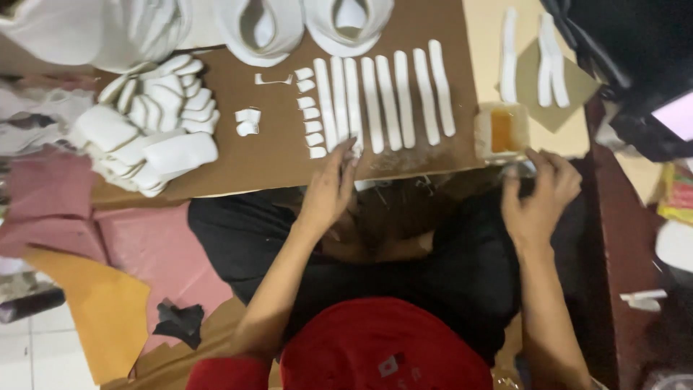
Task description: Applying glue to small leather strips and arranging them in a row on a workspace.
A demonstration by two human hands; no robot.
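A red shirt point(382, 347) fills the bottom edge nearest the camera, with black trousers point(447, 267) beyond it, and both forearms reach up toward twelve o'clock onto a brown cardboard worktop point(238, 155). The left hand point(330, 189) is nearer the work: its fingers are loosely spread and its fingertips point(354, 148) press on the near end of one white strip point(351, 108), touching rather than gripping it. That strip belongs to a row of white strips point(390, 97) laid side by side, each with its long axis running from six to twelve o'clock and leaning slightly toward eleven, so the near ends point back at the hand. A column of small white tabs point(310, 115) lies just beside the row at nine o'clock. The right hand point(538, 191) is well apart at three o'clock, fingers curled around something small at the worktop's edge that I cannot make out, directly below a small tub of amber glue point(502, 130). A heap of white padded pieces point(148, 130) sits at ten o'clock, and two white shoe uppers point(303, 25) at twelve.
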